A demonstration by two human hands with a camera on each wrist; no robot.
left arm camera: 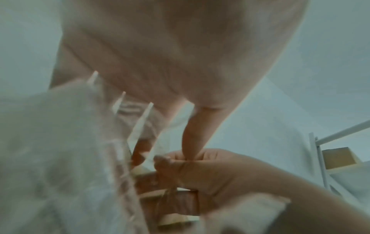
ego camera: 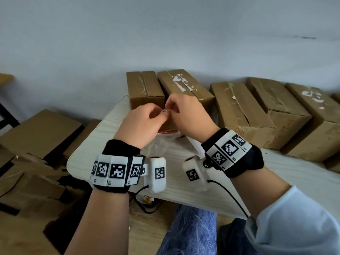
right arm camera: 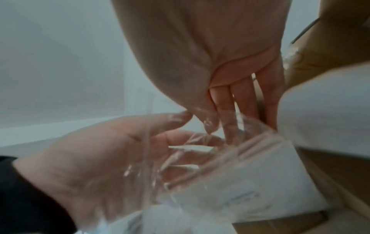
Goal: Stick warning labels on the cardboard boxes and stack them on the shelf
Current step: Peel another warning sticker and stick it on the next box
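both hands work at a clear bag over the worktop

left hand (ego camera: 141, 122) and right hand (ego camera: 187, 115) pinch the mouth of the bag (right arm camera: 230, 182), raised in front of the boxes (ego camera: 239, 107) on the worktop (ego camera: 184, 190). the film looks light, limp and slippery, so hold it at the top edge.

Brown taped cardboard boxes (ego camera: 239, 107) rowed along table's far edge, clear plastic packet (right arm camera: 210, 166) pinched above table

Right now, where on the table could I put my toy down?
The bare tabletop left of the left hand is free, and the strip in front of the cardboard boxes. The back edge is crowded with boxes; the clear plastic bag lies mid-table.
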